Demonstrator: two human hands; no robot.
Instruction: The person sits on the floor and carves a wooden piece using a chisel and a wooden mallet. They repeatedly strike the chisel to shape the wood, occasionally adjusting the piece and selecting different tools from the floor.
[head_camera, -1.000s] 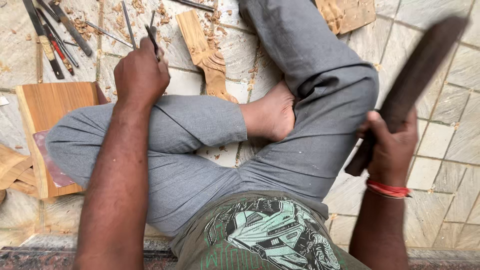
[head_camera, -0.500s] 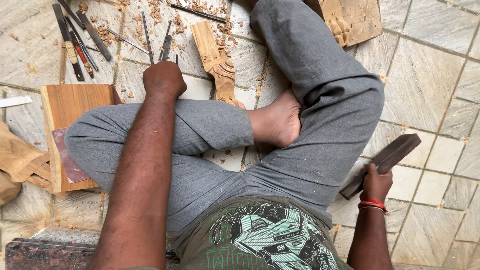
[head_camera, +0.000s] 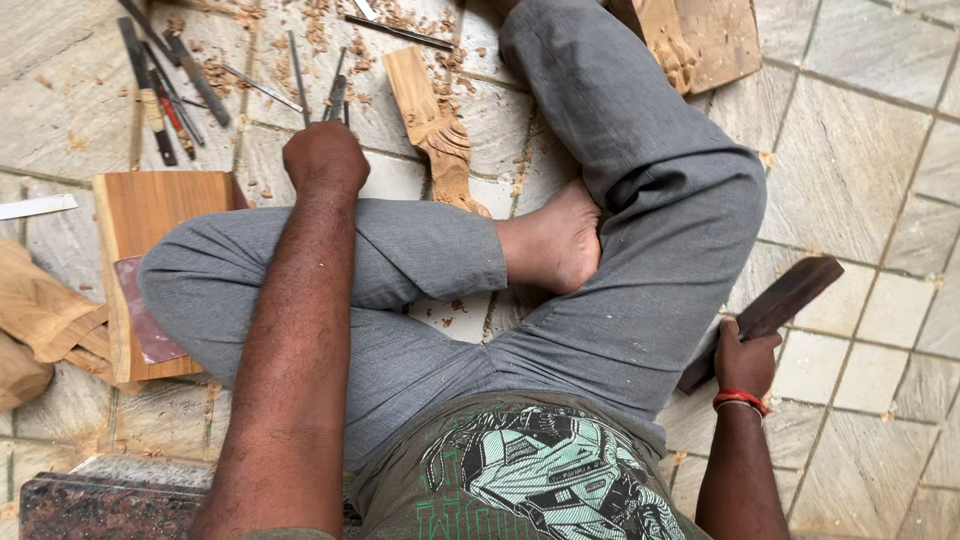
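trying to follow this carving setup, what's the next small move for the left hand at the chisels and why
Probably close the left hand on one thin metal chisel and lift it clear. That hand rests right at the tools' handle ends among the wood chips, while the right hand already grips the dark wooden mallet low beside the leg. The carved wooden piece lies just beyond on the stone floor.

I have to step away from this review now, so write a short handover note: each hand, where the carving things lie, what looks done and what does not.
Left hand: closed on thin metal chisels, out over the floor past the knee.
Right hand: grips a dark wooden mallet, held low beside the thigh.
Carved wooden piece: lies on the tiles before the crossed legs, untouched, shavings around it.
More chisels lie on the floor at upper left; wooden board by the left knee.
Done: partly carved. Left: neither tool is on the wood.
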